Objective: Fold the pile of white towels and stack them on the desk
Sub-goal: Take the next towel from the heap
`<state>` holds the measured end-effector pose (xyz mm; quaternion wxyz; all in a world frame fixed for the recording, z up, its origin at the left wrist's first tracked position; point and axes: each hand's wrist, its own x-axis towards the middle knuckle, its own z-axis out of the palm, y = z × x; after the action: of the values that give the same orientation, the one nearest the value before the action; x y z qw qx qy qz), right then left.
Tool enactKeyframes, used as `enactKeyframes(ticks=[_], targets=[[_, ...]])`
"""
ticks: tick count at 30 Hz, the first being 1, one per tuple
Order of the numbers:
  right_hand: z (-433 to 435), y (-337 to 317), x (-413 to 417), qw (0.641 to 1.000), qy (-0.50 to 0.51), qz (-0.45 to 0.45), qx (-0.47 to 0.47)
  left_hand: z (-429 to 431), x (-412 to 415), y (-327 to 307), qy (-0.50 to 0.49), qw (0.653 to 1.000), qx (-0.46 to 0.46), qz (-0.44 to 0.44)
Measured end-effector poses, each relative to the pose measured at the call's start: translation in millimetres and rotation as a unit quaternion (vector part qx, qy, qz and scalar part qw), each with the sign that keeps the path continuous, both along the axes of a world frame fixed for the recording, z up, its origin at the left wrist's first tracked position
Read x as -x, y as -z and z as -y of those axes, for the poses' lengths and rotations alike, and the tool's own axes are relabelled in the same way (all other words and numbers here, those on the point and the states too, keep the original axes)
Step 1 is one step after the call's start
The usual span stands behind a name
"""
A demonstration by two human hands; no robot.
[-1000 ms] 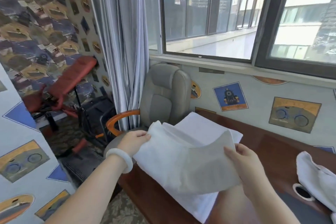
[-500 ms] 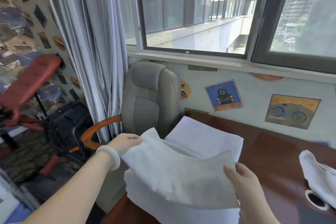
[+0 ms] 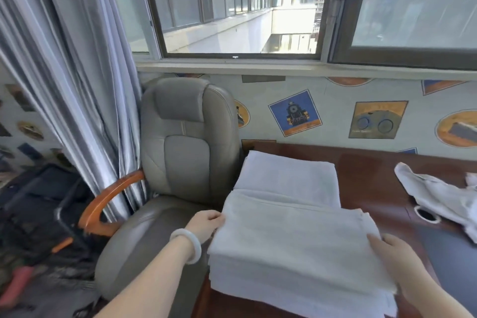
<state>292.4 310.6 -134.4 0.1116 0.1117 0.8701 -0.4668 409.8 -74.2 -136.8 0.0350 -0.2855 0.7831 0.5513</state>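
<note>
Dark wood counter (image 3: pixel 374 170): your folded towel (image 3: pixel 291 240) lies on the near stack (image 3: pixel 284 289), long axis left to right. Your left hand (image 3: pixel 205 224) pinches its left edge, your right hand (image 3: pixel 395 258) grips its right corner. Unfolded towels (image 3: pixel 438 196) lie far right, nearer your right hand.

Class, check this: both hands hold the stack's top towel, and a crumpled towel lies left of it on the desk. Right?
No. The head view shows the crumpled towel right of the stack on the desk, not left. The left hand and right hand do hold the top towel.
</note>
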Motion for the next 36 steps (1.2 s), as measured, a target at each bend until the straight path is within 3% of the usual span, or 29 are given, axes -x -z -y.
enactKeyframes(ticks=[3,8,12,15,19,24,27,32,34,36], targets=[[6.9,-8.5,-6.1,0.995,-0.013,-0.071,-0.072,3.6,-0.9,-4.3,0.012,1.0,0.008,-0.01],[2.1,-14.4,-7.8,0.986,0.019,-0.143,-0.084,1.6,4.9,-17.8,0.0,0.998,0.013,-0.065],[-6.8,11.9,-10.1,0.99,-0.001,-0.08,-0.121,-0.8,2.4,-2.8,0.001,1.0,0.021,-0.022],[-9.4,26.9,-5.8,0.994,0.002,-0.026,-0.11,-3.1,1.8,-0.8,-0.016,0.999,-0.033,-0.017],[-6.5,22.9,-2.8,0.993,0.018,-0.063,-0.101,1.3,2.3,-4.2,0.04,0.999,-0.014,-0.004],[-1.2,7.8,-11.4,0.989,0.038,-0.135,-0.041,4.4,-2.2,-7.5,0.035,0.994,-0.067,-0.076],[-1.2,13.7,-13.4,0.991,0.038,-0.121,-0.045,3.5,-6.0,2.5,0.054,0.996,-0.025,-0.065],[-2.6,17.5,-13.0,0.994,0.045,-0.091,-0.03,1.7,-4.2,10.2,0.028,0.996,-0.05,-0.071],[-3.0,12.6,-14.0,0.993,0.038,-0.096,-0.063,-2.5,-2.0,6.0,0.031,0.998,-0.004,-0.053],[2.1,9.0,-15.1,0.974,0.019,-0.133,-0.183,-12.4,4.0,-2.0,0.054,0.98,0.192,-0.013]])
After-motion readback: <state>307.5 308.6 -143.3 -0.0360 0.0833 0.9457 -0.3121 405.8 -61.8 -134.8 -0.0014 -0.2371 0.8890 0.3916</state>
